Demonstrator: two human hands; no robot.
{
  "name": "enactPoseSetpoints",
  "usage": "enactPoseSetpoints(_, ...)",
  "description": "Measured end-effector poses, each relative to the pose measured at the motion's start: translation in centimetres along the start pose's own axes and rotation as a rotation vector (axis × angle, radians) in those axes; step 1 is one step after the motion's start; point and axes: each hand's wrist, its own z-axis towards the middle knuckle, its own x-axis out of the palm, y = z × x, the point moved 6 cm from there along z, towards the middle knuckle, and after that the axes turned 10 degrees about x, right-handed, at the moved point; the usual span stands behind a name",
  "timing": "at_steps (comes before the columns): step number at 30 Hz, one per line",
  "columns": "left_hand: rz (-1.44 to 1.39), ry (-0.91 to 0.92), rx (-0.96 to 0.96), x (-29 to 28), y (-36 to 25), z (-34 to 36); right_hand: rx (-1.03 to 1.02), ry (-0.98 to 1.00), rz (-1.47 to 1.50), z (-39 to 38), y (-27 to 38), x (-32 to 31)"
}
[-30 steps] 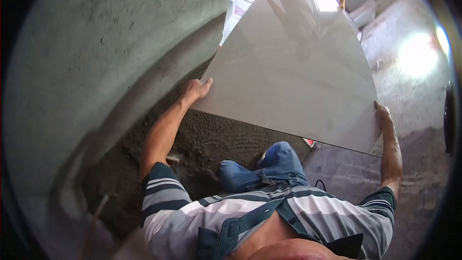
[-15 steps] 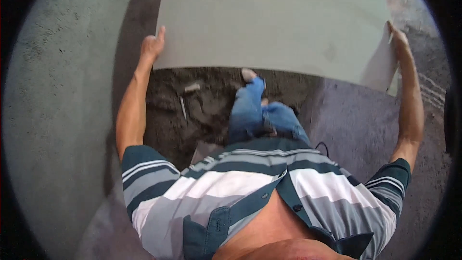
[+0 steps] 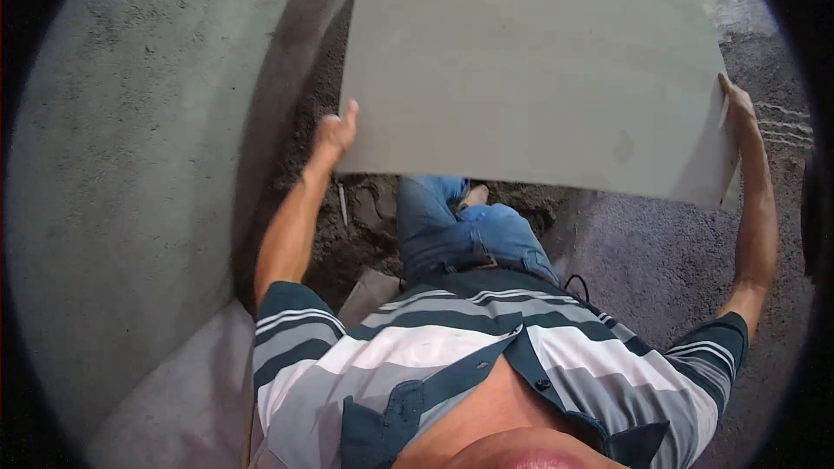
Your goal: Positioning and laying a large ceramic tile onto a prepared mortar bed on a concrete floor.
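Above the knees, large grey tile [image 3: 539,69], long axis away, each hand [image 3: 334,132] gripping an edge.

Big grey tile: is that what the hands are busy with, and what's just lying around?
In use:
tile
left hand, gripping its left edge
right hand, gripping its right edge

Lying about:
thin tool on the dirt
flat scrap by the knee

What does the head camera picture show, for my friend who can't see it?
A person holds a big, flat grey tile out in front, left hand on its left edge and right hand on its right edge. Below are blue jeans, a striped shirt and dark, rough ground.
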Motion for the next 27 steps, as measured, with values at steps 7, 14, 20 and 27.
enactPoseSetpoints(7,-0.095,0.056,-0.081,5.6,4.2,-4.3,-0.067,0.022,-0.227,-2.5,-1.5,0.5)
enactPoseSetpoints(14,-0.246,0.143,-0.2,9.4,2.9,-9.0,-0.015,-0.127,-0.237,-7.1,-4.3,-0.6)
enactPoseSetpoints(20,-0.293,0.196,-0.239,12.5,3.5,-10.9,-0.069,-0.167,-0.158,-8.3,-5.8,-1.4)
enactPoseSetpoints(27,-0.299,0.225,-0.286,14.6,3.7,-12.0,-0.065,-0.234,-0.274,-9.5,-7.8,-1.6)
